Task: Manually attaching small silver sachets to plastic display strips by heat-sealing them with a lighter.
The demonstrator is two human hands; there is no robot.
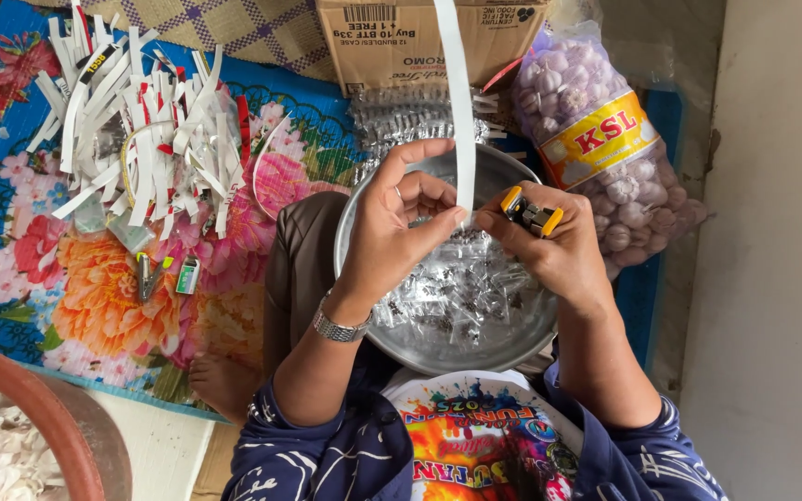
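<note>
The strip [461, 111] is a long white band, thin like paper or plastic film, running up out of view past the carton [420, 37]. It looks very light and limp, likely to flop, crease or tear if pulled hard, so the sensible place to hold it is right at its lower end, pinched flat between fingertips. That is where it is held: its bottom end sits above the bowl [364, 223], between the two hands.

The left hand [396, 227] has thumb and forefinger closed on the strip's end, the other fingers curled loosely, wrist bent inward, with a metal watch [338, 327] on it. The right hand [549, 246] meets it from the other side, fingertips touching the strip's end, while a yellow lighter [531, 215] lies clamped against its fingers. Both forearms angle in over the person's lap.

The bowl rests on the lap and holds small clear packets [461, 297], slippery-looking. Beyond it lies a bag of garlic [605, 139]. To the left, on a flowered mat [11, 186], lies a heap of cut strips [141, 130], and near it two small lighters [164, 276]. A brown basin [39, 408] sits at the lower left.
</note>
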